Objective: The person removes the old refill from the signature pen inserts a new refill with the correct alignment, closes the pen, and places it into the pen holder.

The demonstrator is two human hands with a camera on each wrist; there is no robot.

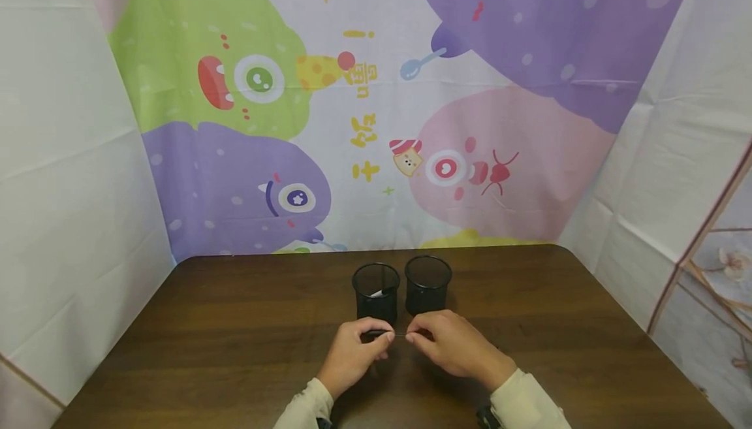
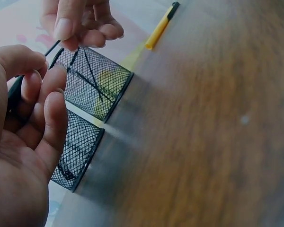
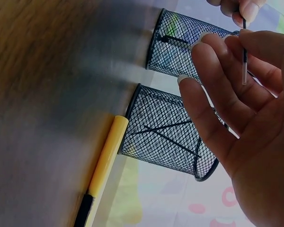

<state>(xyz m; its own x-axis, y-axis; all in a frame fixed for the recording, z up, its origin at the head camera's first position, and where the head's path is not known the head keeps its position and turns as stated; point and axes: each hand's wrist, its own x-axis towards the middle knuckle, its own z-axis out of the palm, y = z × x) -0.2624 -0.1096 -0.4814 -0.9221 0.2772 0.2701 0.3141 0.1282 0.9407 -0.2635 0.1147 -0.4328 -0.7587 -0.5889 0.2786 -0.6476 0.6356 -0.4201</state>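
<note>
My left hand (image 1: 355,352) holds a dark, slim pen barrel (image 2: 15,90), pinched between thumb and forefinger. A thin pen refill (image 3: 244,71), dark with a clear end, runs between the two hands. The thumb and forefinger of my right hand (image 1: 455,344) pinch this refill. Whether its other end still sits inside the barrel is hidden by the left fingers. Just beyond the hands stand two black mesh pen holders, the left holder (image 1: 376,308) and the right holder (image 1: 427,292).
A white and dark piece (image 1: 378,293) lies inside the left holder. Thin dark sticks show through the mesh of the right one. On the tabletop (image 1: 247,324) near the right holder lies a yellow marker (image 3: 106,153) with a black end. A cartoon-printed cloth (image 1: 364,220) hangs behind.
</note>
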